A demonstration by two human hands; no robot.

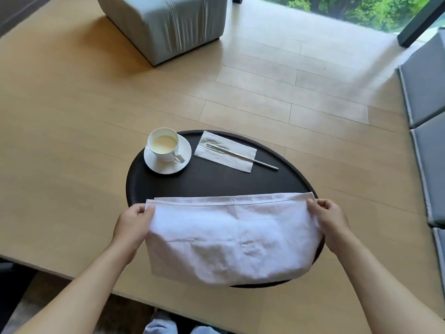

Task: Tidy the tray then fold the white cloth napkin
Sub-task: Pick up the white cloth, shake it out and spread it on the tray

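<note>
A white cloth napkin (231, 237), folded in half, lies over the near part of a dark oval tray (212, 182). My left hand (133, 225) pinches its far left corner. At the far right corner my right hand (331, 220) pinches the cloth too. On the tray's far left stands a white cup (163, 144) with a pale drink on a white saucer (168, 165). To its right, a silver fork (240, 154) rests on a white paper napkin (226, 150).
The tray sits on a light wooden table (72, 141). A grey upholstered stool (166, 22) stands beyond the table on the left. Grey cushions (428, 92) line the right edge. A window with greenery (361, 8) is at the far right.
</note>
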